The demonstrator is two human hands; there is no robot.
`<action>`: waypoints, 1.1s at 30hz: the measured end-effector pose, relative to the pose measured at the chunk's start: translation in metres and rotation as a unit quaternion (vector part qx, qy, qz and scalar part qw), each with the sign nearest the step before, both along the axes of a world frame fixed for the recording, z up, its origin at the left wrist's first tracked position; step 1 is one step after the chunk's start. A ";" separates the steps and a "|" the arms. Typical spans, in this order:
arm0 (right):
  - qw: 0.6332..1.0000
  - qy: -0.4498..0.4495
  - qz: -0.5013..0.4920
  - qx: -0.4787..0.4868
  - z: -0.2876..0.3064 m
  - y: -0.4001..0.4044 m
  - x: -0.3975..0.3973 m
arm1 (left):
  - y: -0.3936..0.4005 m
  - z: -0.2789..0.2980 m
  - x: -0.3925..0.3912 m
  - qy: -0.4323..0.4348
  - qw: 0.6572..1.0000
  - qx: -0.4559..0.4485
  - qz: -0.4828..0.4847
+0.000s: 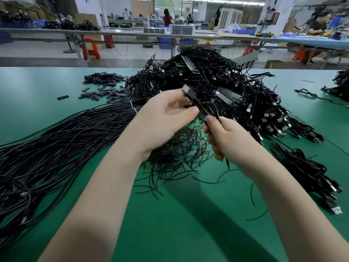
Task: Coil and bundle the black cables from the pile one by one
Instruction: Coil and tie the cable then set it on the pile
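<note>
Both forearms reach over the green table [188,224]; the left hand [166,118] and right hand [222,137] pinch one black cable [204,108] between them, before the pile [217,82].

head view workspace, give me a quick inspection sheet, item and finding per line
surface: flat green table mat, bare in front of the person
job's things: black cable with a USB plug held above the table; big heap of tangled black cables behind it
clutter: small flat black sleeves scattered far left; short black tie wires strewn under the hands
hands: left hand pinches the cable near its plug; right hand grips the gathered loops
cables: long straight black cable bunch at left, tied with white bands; coiled black bundles at right
surroundings: long grey workbenches, people working in the background
</note>
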State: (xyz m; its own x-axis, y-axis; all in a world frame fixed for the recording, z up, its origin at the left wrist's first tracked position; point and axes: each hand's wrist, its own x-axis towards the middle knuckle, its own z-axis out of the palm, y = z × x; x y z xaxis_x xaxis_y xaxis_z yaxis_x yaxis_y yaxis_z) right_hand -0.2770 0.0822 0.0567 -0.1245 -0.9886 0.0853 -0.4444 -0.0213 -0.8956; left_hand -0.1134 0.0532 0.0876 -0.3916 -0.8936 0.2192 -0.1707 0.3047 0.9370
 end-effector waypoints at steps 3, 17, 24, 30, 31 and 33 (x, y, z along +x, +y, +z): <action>0.991 -0.044 0.088 0.086 -0.002 0.002 -0.005 | -0.001 -0.008 -0.005 -0.349 0.884 -0.307 0.049; 0.953 0.026 0.238 0.185 0.000 0.009 -0.025 | -0.003 -0.019 -0.013 -0.456 0.810 -0.369 -0.019; 0.944 0.038 0.261 0.200 -0.002 0.008 -0.030 | 0.003 -0.015 -0.009 -0.451 0.849 -0.270 -0.057; 0.950 0.061 0.243 0.185 -0.007 0.003 -0.022 | 0.006 -0.019 -0.016 -0.507 0.825 -0.249 0.002; 0.953 0.087 0.231 0.174 -0.008 0.003 -0.021 | 0.005 -0.020 -0.017 -0.513 0.823 -0.244 0.004; 0.954 0.140 0.213 0.156 -0.009 0.002 -0.019 | 0.005 -0.022 -0.019 -0.528 0.815 -0.240 0.010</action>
State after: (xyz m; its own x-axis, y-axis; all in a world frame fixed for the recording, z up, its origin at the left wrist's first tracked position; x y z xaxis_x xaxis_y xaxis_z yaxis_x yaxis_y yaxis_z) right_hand -0.2963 0.0843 0.0474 0.2789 -0.9269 -0.2510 -0.6772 -0.0044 -0.7358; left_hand -0.1319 0.0582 0.0656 -0.5749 -0.8126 0.0963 -0.8136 0.5802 0.0389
